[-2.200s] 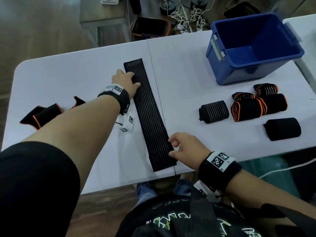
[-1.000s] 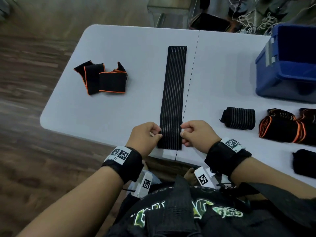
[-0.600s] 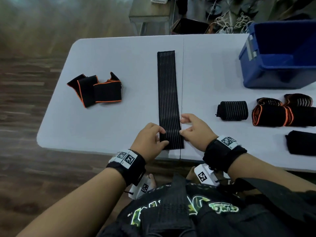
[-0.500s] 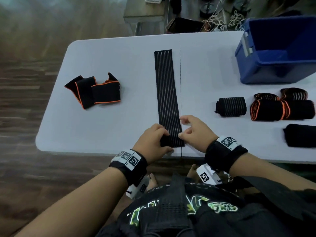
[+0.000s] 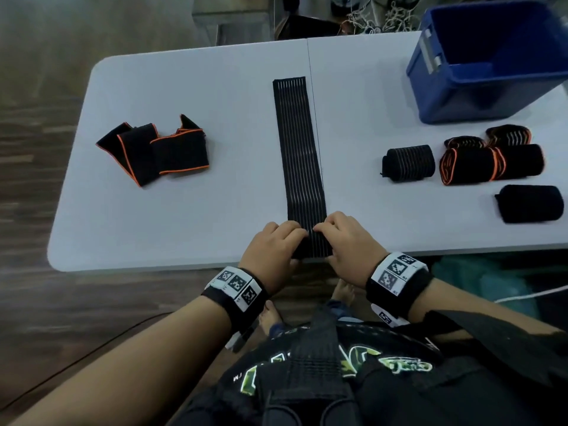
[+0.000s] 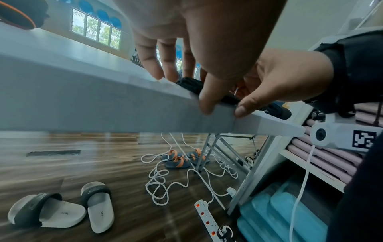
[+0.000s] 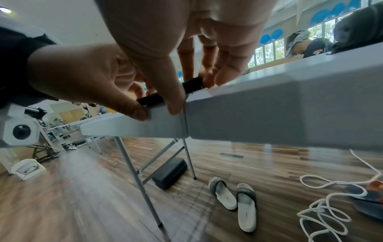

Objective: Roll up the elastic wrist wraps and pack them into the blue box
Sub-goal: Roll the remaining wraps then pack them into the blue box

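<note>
A long black striped wrist wrap (image 5: 299, 149) lies flat along the middle seam of the white table (image 5: 215, 226). Its near end is curled into a small roll at the table's front edge. My left hand (image 5: 287, 241) and right hand (image 5: 330, 238) grip that roll from either side, fingers curled over the top. In the left wrist view my thumb (image 6: 209, 99) sits at the table edge under the black wrap (image 6: 190, 85). The right wrist view shows the same pinch on the wrap (image 7: 191, 85). The open blue box (image 5: 491, 63) stands at the far right.
Three rolled wraps lie at the right: a striped one (image 5: 408, 162), an orange-edged one (image 5: 470, 166) and a plain black one (image 5: 528, 203), with more rolls behind them. A loose, folded orange-edged wrap (image 5: 156, 152) lies at the left. Slippers and cables cover the floor under the table.
My left hand left the far end of the wrap and came back to the near end. Both hands now grip that end, and it has curled into a small roll.
</note>
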Demonstrator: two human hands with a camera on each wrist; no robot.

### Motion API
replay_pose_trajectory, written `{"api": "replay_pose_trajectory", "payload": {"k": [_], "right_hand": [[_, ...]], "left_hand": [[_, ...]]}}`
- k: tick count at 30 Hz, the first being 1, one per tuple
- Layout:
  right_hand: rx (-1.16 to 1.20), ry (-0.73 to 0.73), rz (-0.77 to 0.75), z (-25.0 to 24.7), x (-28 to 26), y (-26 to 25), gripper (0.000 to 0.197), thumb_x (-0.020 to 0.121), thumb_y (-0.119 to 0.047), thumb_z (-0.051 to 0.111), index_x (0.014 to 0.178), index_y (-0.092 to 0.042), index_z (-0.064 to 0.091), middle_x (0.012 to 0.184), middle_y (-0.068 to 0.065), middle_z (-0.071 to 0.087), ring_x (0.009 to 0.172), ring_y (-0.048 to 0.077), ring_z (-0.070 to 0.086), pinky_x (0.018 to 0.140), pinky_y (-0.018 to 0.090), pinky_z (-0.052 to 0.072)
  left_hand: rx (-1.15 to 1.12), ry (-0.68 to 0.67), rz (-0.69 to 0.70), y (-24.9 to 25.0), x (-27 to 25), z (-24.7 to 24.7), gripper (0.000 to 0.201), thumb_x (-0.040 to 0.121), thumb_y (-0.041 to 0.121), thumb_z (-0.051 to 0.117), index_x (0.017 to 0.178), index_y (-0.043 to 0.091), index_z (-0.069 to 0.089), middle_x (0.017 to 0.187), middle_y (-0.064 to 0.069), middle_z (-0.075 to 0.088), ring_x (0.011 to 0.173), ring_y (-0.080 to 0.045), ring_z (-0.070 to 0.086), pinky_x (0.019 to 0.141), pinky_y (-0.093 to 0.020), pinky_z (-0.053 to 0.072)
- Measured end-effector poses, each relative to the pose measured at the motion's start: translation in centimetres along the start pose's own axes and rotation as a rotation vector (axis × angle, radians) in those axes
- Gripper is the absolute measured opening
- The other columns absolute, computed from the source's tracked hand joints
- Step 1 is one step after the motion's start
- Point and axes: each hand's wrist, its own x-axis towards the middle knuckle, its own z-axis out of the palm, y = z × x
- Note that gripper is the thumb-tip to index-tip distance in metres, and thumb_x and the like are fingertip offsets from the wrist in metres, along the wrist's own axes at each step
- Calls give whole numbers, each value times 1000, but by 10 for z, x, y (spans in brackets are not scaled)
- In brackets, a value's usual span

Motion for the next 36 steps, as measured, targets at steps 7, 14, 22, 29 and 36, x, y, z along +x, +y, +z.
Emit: {"api": "replay_pose_trajectory", "payload": {"k": [7, 14, 22, 29, 36], "right_hand": [[-7, 61, -24, 7, -14, 1, 54, 73, -12, 58, 127, -7, 63, 115, 11, 58, 92, 29, 55, 80, 43, 51], [162, 87, 149, 3, -6, -6, 27, 93, -21, 62, 117, -12, 69, 105, 8, 60, 95, 25, 58, 86, 38, 50], [407, 98, 532, -2, 15, -4, 18, 86, -33, 72, 101, -23, 69, 78, -8, 67, 81, 9, 64, 85, 32, 54], [366, 63, 501, -5, 16, -10, 39, 89, -33, 69, 125, -20, 66, 84, -8, 71, 92, 13, 66, 96, 34, 52], [247, -45, 341, -13, 17, -16, 53, 94, -28, 62, 144, -30, 47, 85, -7, 64, 85, 13, 60, 85, 31, 50]], "left_hand": [[-35, 97, 38, -2, -11, 5, 54, 67, 3, 74, 119, 7, 66, 115, -10, 70, 87, -31, 61, 78, -41, 56], [-286, 118, -238, -3, -9, -5, 24, 95, 23, 63, 118, 16, 66, 99, -3, 69, 98, -19, 57, 87, -30, 46], [-532, 124, -601, -10, 14, -10, 22, 86, 38, 75, 82, 17, 80, 74, 3, 76, 80, -16, 72, 85, -37, 57], [-526, 122, -651, -16, 14, -13, 31, 80, 41, 81, 63, 18, 69, 59, 6, 69, 67, -11, 68, 74, -37, 60], [-425, 108, -547, -17, 10, -17, 27, 83, 42, 78, 71, 20, 68, 65, 7, 65, 68, -12, 62, 71, -33, 55]]}}
